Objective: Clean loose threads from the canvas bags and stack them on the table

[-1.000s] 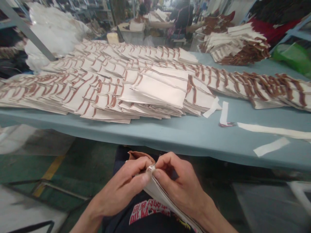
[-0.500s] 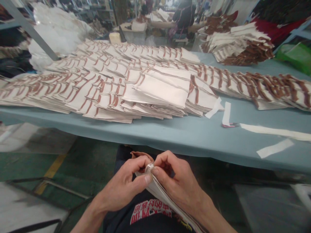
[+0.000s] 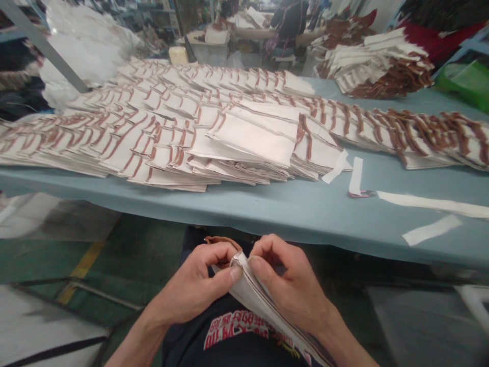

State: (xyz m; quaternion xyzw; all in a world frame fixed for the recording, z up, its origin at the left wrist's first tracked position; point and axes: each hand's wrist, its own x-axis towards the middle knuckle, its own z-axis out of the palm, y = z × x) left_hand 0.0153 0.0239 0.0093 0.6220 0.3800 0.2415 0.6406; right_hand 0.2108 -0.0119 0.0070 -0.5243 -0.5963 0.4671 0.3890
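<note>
Over my lap, my left hand (image 3: 216, 270) is closed on a folded cream fabric piece (image 3: 250, 290), thumb on the near side by its top corner. Brown fabric (image 3: 221, 240) shows behind the fingers of that hand. Just right of the corner, my right hand (image 3: 284, 272) is closed in a pinch, thumb against the index finger. Whatever lies between those fingertips is too small or hidden to tell. The cream piece runs down to the lower right, partly covered by my right hand.
Overlapping rows of cream pieces with brown edges (image 3: 153, 137) cover much of the blue table (image 3: 267, 204). Pale strips (image 3: 431, 229) and a small pair of snips (image 3: 361, 193) lie to the right. A brown and cream pile (image 3: 382, 66) stands behind, near a green bag (image 3: 464, 84).
My right hand's pinch has moved slightly right, away from the fabric's corner, opening a small gap. My left hand keeps its hold, shifted a little to the right.
</note>
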